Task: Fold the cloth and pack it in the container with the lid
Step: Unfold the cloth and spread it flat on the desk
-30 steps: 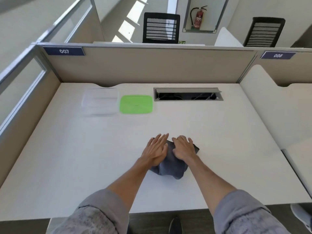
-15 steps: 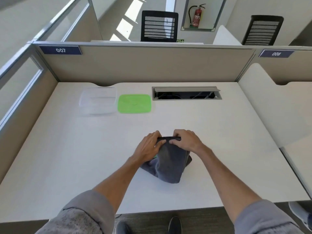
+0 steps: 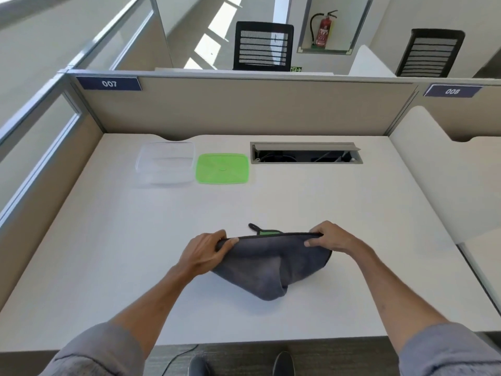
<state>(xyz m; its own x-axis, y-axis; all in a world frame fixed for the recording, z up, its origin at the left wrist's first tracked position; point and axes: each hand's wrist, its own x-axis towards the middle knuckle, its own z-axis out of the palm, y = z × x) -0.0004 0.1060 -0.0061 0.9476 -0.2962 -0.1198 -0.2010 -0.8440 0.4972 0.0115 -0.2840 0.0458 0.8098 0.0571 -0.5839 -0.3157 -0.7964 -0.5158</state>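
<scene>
A dark grey cloth with a small green tag and a loop at its far edge hangs bunched over the middle of the white desk. My left hand pinches its upper edge at the left end. My right hand pinches the same edge at the right end, so the edge is stretched taut between them. The lower part sags in a point onto the desk. A clear plastic container stands open at the back left. Its green lid lies flat just to the right of it.
An open cable hatch is set in the desk at the back, right of the lid. Beige partition walls close the desk at the back and left. A neighbouring desk's divider borders the right side.
My hands went from pressing on the crumpled cloth to pinching its top edge, then moved apart, lifting and stretching that edge wide. The green tag has come into sight.
</scene>
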